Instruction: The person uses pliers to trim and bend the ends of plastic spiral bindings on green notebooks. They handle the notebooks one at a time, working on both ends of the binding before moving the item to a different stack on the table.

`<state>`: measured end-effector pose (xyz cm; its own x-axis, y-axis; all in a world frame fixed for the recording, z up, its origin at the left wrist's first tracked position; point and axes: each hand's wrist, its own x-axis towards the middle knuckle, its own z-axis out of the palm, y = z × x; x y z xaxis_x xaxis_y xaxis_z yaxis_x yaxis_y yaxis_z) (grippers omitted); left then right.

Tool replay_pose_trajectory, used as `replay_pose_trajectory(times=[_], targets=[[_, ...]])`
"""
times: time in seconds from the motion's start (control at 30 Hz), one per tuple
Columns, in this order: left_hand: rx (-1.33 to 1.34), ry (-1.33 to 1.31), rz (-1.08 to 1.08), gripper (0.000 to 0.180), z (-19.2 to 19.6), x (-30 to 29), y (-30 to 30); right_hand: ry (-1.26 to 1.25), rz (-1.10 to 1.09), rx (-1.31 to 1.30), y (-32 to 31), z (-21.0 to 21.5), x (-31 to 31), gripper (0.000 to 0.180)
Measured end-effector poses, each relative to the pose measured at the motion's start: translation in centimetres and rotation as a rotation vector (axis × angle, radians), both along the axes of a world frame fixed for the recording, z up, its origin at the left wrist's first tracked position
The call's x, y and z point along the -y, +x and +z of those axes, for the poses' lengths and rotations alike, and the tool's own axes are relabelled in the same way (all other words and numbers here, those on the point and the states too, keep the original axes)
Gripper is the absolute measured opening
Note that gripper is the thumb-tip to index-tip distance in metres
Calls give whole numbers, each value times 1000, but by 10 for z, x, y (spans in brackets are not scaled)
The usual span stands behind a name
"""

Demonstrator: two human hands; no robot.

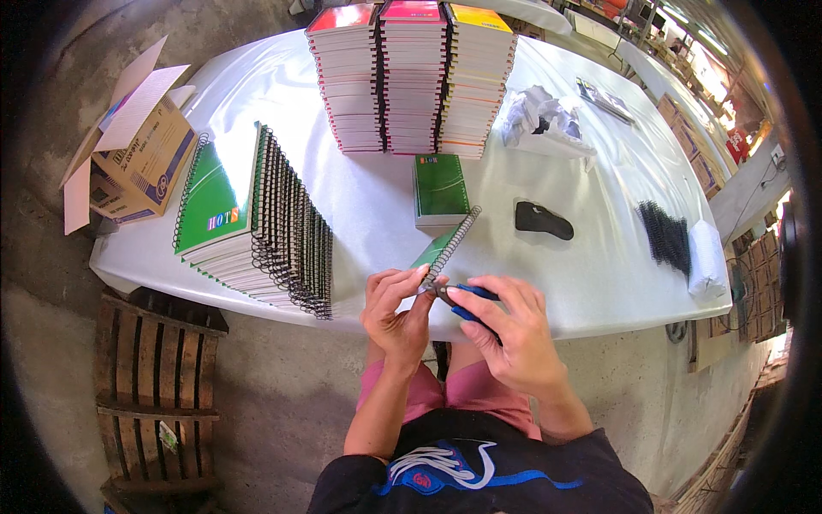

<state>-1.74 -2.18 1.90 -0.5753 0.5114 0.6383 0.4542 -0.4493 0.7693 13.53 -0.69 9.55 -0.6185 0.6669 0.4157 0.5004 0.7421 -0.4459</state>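
Note:
My left hand is closed on the near end of a green-covered spiral notebook, which is tilted up near the table's front edge. A black coil runs along the notebook's right side. In my right hand is a pair of pliers with blue handles. Their jaws are at the coil's near end, beside my left fingertips; whether they bite on the wire is too small to tell. Just beyond the notebook lies a short stack of green books.
Green spiral notebooks are piled at left, beside an open carton. Tall red, pink and yellow stacks stand at the back. Rightward lie crumpled white wrapping, a black pouch-like item and loose black coils.

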Motion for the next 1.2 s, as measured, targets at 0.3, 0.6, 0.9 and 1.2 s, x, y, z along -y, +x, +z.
replay_pose_trajectory(times=[0.3, 0.6, 0.9, 1.2], targets=[[-136, 83, 83, 31, -1, 1, 6, -1461, 216, -562, 20, -4, -7, 32], [399, 172, 17, 35, 7, -2, 7, -258, -100, -83, 36, -40, -12, 35], [416, 364, -191, 39, 67, 45, 9, -293, -38, -205, 36, -49, -46, 59], [-288, 251, 404, 54, 138, 82, -57, -768, 801, -1234, -120, 98, -65, 50]])
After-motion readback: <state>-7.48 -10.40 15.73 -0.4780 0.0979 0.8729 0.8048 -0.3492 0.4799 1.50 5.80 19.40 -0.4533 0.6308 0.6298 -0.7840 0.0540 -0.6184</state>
